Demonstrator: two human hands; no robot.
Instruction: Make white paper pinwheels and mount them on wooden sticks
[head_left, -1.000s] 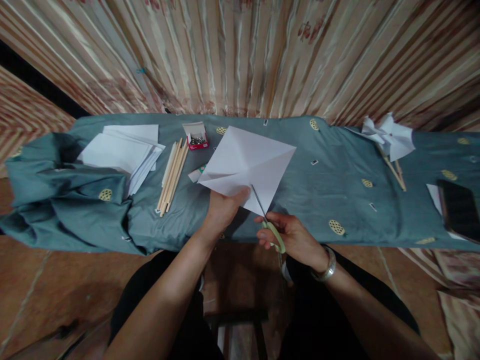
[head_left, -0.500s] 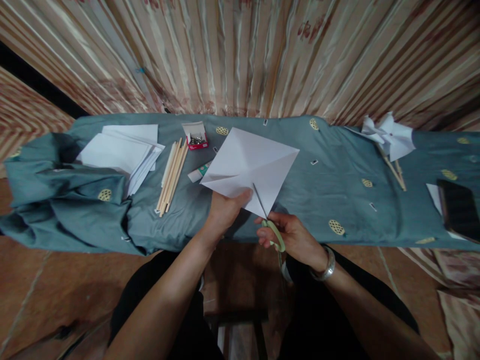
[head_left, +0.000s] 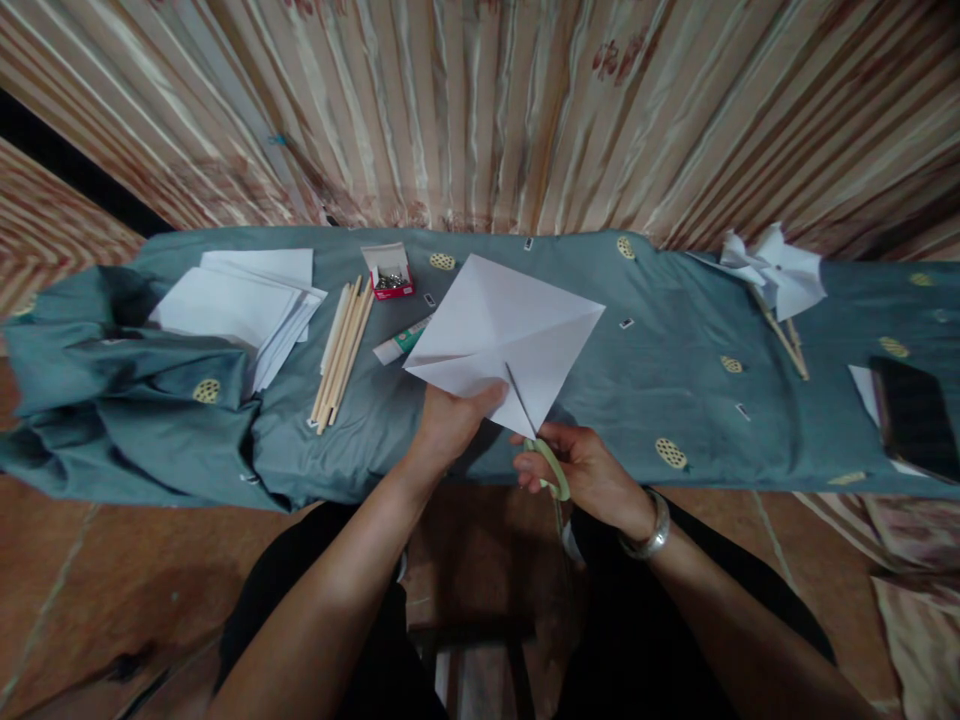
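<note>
White paper square (head_left: 504, 325), creased corner to corner, is held up over the near edge of the teal-covered tabletop (head_left: 660, 370). Left hand (head_left: 450, 425): grip clamped on the square's lower corner, thumb on top. Right hand (head_left: 592, 475): grip closed through the pale green loops of the scissors (head_left: 534, 432). The blades lie along a crease, with the tip short of the centre.

Risks, as I judge them:
- The left thumb sits just beside the blades, so a slip could nick it.
- The sheet is pinched at one spot only and otherwise hangs free, so it may flex and pull the cut off the crease.
- The cut may overrun the centre.

Containers: one small red-and-white box (head_left: 391, 272), flap open, just beyond the far ends of the wooden sticks (head_left: 343, 350). It holds small silvery metal bits, pins or staples; too small to tell which.
</note>
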